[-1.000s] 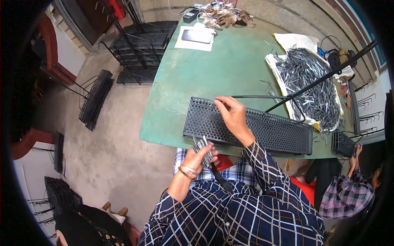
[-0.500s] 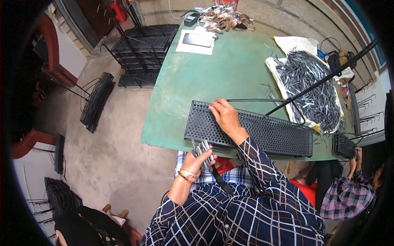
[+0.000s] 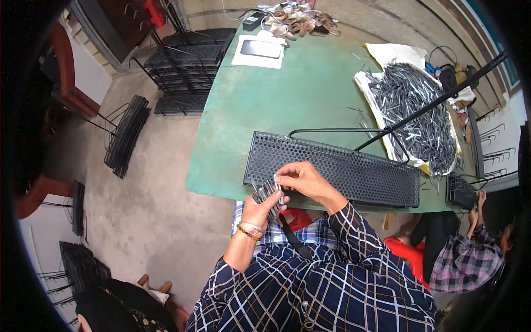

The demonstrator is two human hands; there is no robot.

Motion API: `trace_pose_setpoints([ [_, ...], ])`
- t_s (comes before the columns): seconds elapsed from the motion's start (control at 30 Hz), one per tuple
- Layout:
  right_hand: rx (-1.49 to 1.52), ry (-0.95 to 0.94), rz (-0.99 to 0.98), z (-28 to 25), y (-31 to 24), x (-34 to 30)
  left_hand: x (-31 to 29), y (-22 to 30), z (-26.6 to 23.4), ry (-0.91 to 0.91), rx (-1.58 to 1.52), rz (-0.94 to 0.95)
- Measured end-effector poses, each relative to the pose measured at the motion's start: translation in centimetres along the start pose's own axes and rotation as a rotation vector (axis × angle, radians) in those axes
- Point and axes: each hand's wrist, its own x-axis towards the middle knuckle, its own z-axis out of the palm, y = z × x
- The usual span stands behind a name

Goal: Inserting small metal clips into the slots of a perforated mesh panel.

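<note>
My left hand, with bracelets at the wrist, is closed round a bunch of thin silvery metal strips. It hovers in front of the table's near edge. My right hand pinches the end of one strip at the top of that bunch. Behind both hands, a black perforated metal shelf lies along the table edge, with black rods rising from it to the upper right. A heap of similar strips lies on a white sack at the right of the table.
On the green table are a phone on white paper and a pile of gloves. Black racks stack on the floor at left. A co-worker in a plaid shirt handles another shelf at right; another person sits lower left.
My right hand has come off the shelf's far left edge and down to the bunch in my left hand. It now pinches a strip there.
</note>
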Motion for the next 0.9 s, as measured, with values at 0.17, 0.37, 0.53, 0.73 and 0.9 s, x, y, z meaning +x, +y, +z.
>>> trace_pose_setpoints([
  [0.17,-0.005,0.058,0.039,-0.3,0.0,-0.2,-0.1,0.1,0.6,0.067,-0.001,0.024],
  [0.37,-0.062,0.069,0.031,-0.6,0.2,-0.7,0.0,0.1,0.4,0.024,0.087,0.006],
  [0.53,-0.013,0.087,0.035,-0.9,-0.1,-0.5,-0.3,0.1,0.7,0.06,0.068,-0.011],
  [0.73,-0.303,0.492,-0.476,-2.7,-1.7,1.7,-0.2,-0.5,0.6,0.053,0.02,-0.07],
  [0.9,-0.42,0.542,-0.611,-3.3,-0.1,4.0,-0.6,-0.9,1.0,-0.002,0.005,-0.125],
])
